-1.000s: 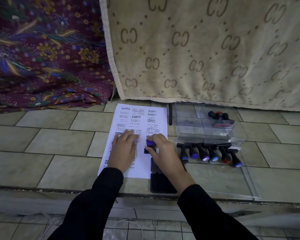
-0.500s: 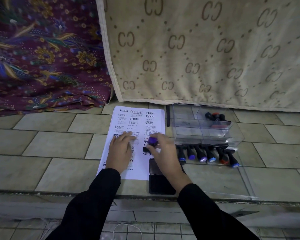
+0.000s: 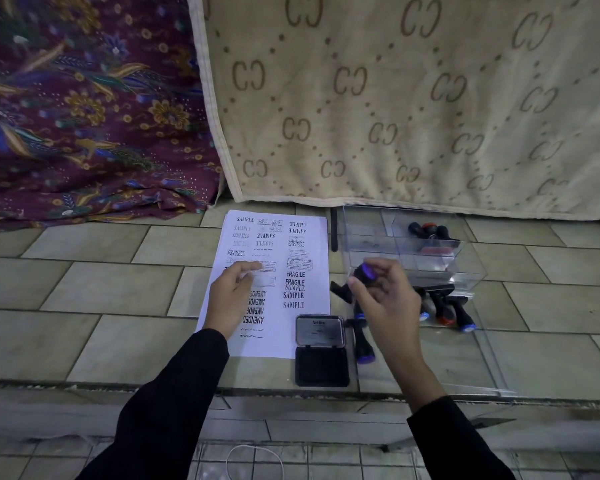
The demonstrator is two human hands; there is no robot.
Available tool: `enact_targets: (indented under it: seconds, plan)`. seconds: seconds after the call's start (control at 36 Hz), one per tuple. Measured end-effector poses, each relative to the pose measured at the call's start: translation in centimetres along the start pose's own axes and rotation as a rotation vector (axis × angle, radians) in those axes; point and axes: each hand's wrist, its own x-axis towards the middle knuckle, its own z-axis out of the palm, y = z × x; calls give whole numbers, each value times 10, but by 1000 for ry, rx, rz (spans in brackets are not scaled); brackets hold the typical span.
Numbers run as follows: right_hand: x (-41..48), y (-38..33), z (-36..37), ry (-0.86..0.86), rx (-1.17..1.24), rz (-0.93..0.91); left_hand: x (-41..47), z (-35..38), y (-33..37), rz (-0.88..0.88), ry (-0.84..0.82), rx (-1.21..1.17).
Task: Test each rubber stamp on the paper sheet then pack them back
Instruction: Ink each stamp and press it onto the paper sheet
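Most of the paper sheet (image 3: 278,346) was already covered with test prints (SAMPLE, EXPRESS, FRAGILE, AMENDED, several of them doubled), so the testing looked well advanced. The left hand (image 3: 232,296) lay flat and open on the sheet's left half, pressing it to the tiled floor (image 3: 84,289). The right hand (image 3: 388,303) was curled round a purple-capped stamp (image 3: 366,273), pinching it near its top and holding it raised just right of the sheet's edge, off the paper. Whether that stamp had made its print could not be told.

Left of the right wrist sat the open ink pad (image 3: 321,351), with another stamp (image 3: 363,344) lying flat between pad and wrist. To the right of the right hand, a few loose stamps (image 3: 445,311) lay side by side. Beyond the hand stood the clear box (image 3: 368,233), holding only a few packed stamps (image 3: 430,233). By that count, packing had barely begun. Most stamps lay outside the box, and some may yet have needed testing.
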Motion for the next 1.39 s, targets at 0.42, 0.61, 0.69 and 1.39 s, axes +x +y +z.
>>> enact_targets:
  seconds: [0.42, 0.61, 0.69, 1.39]
  plan:
    - [-28, 10, -4, -123, -116, 16, -24, -11, -9, 394, -14, 467]
    - [-41, 13, -2, -276, -227, -92, -24, -7, -14, 387, -24, 678]
    - [-49, 18, 0, -323, -284, -171, -25, -7, -13, 390, -24, 680]
    - [-61, 22, 4, -404, -420, -336, -29, 4, -5, 294, -10, 691]
